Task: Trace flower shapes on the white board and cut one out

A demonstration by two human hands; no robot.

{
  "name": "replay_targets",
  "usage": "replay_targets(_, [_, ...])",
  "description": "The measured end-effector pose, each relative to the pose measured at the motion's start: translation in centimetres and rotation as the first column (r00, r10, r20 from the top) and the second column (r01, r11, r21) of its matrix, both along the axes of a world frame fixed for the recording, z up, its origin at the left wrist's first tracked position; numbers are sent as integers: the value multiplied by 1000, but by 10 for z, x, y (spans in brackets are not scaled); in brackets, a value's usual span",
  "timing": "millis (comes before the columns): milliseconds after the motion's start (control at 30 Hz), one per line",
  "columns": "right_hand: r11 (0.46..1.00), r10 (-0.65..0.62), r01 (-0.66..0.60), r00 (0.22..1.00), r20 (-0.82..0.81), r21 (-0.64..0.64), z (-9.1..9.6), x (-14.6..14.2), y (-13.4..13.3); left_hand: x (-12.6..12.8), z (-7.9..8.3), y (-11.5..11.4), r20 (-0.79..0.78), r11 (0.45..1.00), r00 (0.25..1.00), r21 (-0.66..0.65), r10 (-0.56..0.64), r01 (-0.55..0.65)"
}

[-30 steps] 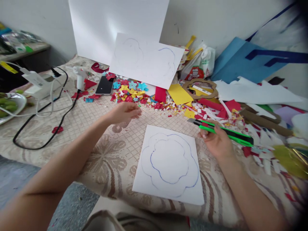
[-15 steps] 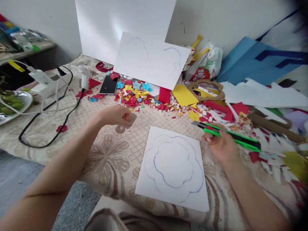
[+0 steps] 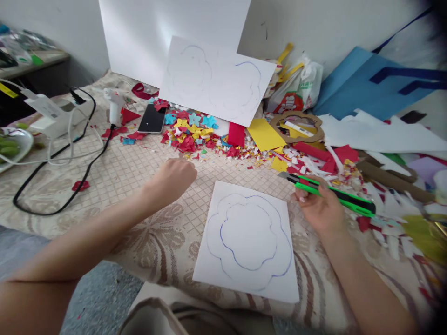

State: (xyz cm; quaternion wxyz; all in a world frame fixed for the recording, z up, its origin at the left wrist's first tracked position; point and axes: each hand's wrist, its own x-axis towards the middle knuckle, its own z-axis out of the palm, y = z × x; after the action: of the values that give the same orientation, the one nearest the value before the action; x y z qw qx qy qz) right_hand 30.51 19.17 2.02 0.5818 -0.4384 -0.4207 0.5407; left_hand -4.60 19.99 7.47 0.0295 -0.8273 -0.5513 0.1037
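My right hand is wrapped round a green and black box cutter. Its blade is out and points left, above the tablecloth. In front of me lies a square white board marked with two wavy flower outlines, one inside the other, in blue and grey lines. The cutter's tip is just beyond the board's far right corner, apart from it. My left hand is a closed fist, back side up, over the cloth to the left of the board. Nothing shows in its fingers, and it touches neither board nor cutter.
Behind are a phone, a heap of paper stars and scraps, a leaning drawn-on sheet and a cardboard flower ring. A glue gun with a black cable stands left. White paper offcuts lie right.
My left fist has turned so its back faces up and its forearm lies lower. The right hand keeps its hold on the box cutter. The whole view has shifted slightly.
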Motion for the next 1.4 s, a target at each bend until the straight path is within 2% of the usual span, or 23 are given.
replay_targets(233, [1000,10,-10,1000,30,15,1,-1,0,13,-7,-9,-120,997,991,35,-63,68])
replay_targets(367, [1000,12,-12,1000,16,15,1,-1,-1,5,-5,-7,-108,993,988,7,-113,114])
replay_targets(500, [1000,4,-4,1000,-12,-3,0,-1,-1,-18,-3,7,76,997,995,-36,-60,63])
replay_targets(667, [1000,14,-14,1000,14,14,-1,-2,0,-48,-8,27,196,992,981,-127,4,21])
replay_targets(800, [1000,15,-15,1000,-20,-14,-1,-3,0,-54,-14,25,433,993,899,-120,61,-10])
replay_targets(900, [1000,22,-22,999,-25,-8,-1,-3,0,-51,-18,18,493,996,868,-88,57,-15])
replay_targets(1067, [1000,16,-16,1000,10,7,0,-4,0,-49,-20,11,441,992,897,-114,0,56])
replay_targets(1267, [1000,20,-21,998,-61,-22,-1,-5,0,-36,-15,-1,125,996,991,-62,-51,60])
replay_targets(1400, [999,33,-33,998,-47,-11,-2,-3,0,-25,-16,-10,63,998,996,-8,-59,60])
